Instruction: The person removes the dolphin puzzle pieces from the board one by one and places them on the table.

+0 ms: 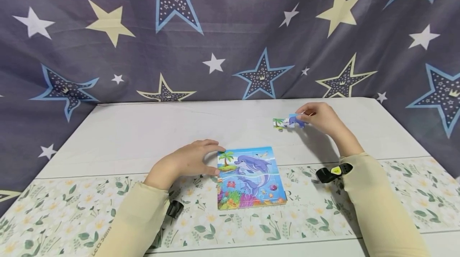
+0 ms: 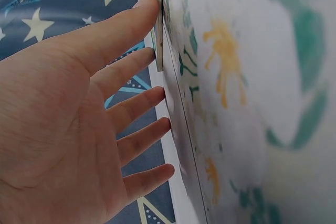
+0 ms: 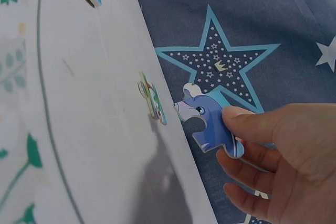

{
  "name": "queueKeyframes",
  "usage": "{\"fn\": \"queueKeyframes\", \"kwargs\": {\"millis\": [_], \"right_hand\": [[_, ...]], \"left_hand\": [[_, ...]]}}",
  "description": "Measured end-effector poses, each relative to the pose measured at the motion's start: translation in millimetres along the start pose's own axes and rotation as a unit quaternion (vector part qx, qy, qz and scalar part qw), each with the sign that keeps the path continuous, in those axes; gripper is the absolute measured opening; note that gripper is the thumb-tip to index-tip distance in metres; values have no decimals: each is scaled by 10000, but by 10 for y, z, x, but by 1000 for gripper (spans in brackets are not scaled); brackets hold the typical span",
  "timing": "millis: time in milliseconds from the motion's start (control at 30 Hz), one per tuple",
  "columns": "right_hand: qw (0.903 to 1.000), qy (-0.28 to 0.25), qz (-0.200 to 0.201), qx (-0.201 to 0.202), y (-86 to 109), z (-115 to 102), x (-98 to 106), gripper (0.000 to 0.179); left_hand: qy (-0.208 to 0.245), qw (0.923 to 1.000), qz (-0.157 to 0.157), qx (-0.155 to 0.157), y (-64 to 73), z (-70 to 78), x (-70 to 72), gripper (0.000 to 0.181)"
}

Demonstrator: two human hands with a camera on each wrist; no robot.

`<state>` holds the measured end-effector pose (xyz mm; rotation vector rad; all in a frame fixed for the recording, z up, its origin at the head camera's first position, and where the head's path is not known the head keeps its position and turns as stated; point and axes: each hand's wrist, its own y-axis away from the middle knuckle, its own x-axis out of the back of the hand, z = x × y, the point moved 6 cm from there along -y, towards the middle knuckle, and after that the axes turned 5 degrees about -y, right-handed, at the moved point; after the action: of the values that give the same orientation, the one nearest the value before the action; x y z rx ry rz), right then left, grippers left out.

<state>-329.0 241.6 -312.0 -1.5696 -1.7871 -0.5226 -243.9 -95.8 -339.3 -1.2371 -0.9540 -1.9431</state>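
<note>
In the right wrist view my right hand (image 3: 262, 150) pinches a blue jigsaw piece (image 3: 205, 116) with a dolphin's head on it, held up above the table. Close by, a second jigsaw piece (image 1: 278, 123) with a palm tree lies on the white surface, partly overlapped by the held one in the head view. My left hand (image 1: 188, 159) spreads its fingers at the left edge of the square dolphin puzzle board (image 1: 251, 177). Thumb and index finger touch that edge near its upper left corner. The board shows dolphins, a palm, a crab and coral.
The white table (image 1: 151, 129) carries a floral strip (image 1: 108, 201) across its front part, under the board. Behind the table's far edge hangs a dark curtain (image 1: 230, 29) with stars. A black wrist strap (image 1: 327, 174) sits at the right sleeve.
</note>
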Motion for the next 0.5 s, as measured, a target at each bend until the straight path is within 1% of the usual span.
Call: {"fn": "queueKeyframes", "kwargs": {"millis": [267,500], "right_hand": [[9999,-114,98,-34,-9,50,14,20],[9997,-95,203,-122,-48,129,17,21]], "left_hand": [[-51,10000,-18,1,0,10,7,67],[38,10000,-13,19,-3,12,-4,66]]}}
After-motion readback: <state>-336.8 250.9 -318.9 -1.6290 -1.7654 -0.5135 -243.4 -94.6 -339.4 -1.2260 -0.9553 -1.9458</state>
